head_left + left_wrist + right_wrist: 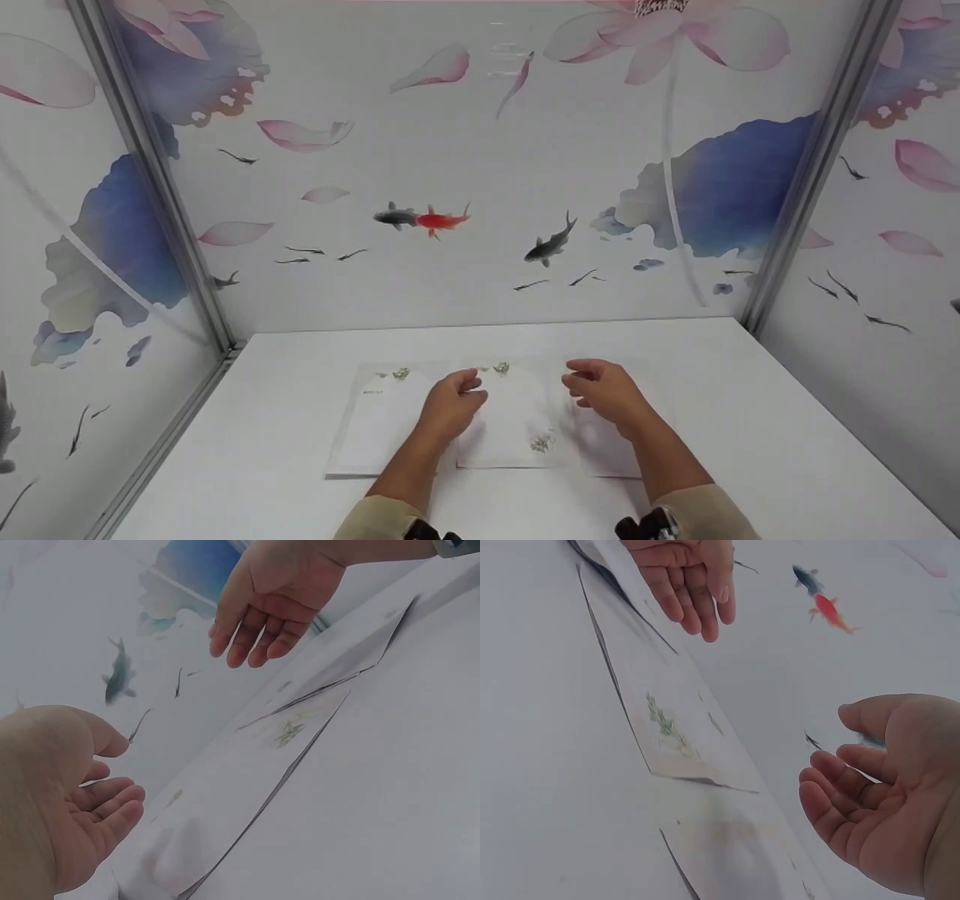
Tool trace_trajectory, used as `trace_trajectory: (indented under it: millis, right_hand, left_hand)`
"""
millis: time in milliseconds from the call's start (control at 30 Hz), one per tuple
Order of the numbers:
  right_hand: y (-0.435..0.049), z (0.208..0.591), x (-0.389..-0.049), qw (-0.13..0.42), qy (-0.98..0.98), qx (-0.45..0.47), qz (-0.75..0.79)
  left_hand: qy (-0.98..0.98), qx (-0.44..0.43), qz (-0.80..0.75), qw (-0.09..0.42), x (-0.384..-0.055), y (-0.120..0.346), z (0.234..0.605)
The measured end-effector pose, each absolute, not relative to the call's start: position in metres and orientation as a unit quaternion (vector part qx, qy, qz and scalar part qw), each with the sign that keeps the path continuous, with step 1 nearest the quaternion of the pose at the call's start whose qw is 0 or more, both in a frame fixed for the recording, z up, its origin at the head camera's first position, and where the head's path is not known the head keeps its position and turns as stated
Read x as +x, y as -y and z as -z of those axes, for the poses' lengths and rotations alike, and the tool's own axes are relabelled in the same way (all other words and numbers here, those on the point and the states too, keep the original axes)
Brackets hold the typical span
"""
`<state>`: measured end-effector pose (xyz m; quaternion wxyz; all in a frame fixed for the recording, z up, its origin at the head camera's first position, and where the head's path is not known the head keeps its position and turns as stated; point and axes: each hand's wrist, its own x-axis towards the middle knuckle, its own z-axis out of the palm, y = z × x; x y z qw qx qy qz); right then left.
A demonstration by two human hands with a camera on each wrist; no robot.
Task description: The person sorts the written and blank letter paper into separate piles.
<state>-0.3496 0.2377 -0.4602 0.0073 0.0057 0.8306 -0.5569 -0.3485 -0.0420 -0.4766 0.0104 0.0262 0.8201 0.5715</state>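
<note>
Three white paper sheets or pads lie side by side on the table. The left pad (375, 439) looks thicker and has a small plant print at its top. Plant prints also mark the middle sheet (499, 446), at its top and lower right corner. The right sheet (615, 461) is partly covered by my right arm. My left hand (452, 405) hovers between the left pad and the middle sheet, fingers loosely bent, holding nothing. Above the right sheet, close to the middle one, hangs my right hand (609, 394), relaxed, with nothing in it. Both wrist views show the palms bare.
The white table (247, 450) meets a back wall panel (465, 292) printed with fish, petals and lotus. Similar side panels stand left and right, joined by grey metal posts (154, 172). Dark wrist cameras (646, 525) sit at both cuffs.
</note>
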Motion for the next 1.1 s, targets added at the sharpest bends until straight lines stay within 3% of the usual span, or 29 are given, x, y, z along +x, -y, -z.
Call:
trace_trajectory:
  millis: [300,533,800,1100]
  right_hand:
    - [-0.207,0.462,-0.351,0.004,-0.837,-0.026,0.547]
    - [-0.206,0.469,-0.347,0.036,-0.868,-0.048,0.494]
    - [-0.205,0.475,-0.344,0.115,-0.905,-0.09,0.401]
    - [-0.196,0.479,-0.335,0.136,-0.95,-0.099,0.263]
  left_hand:
    - [-0.828,-0.003,-0.561,-0.004,-0.354,0.073,0.478]
    - [-0.848,0.017,-0.528,0.038,-0.35,0.072,0.478]
    - [-0.9,0.091,-0.414,0.103,-0.343,0.064,0.482]
    - [-0.944,0.159,-0.263,0.121,-0.335,0.059,0.482]
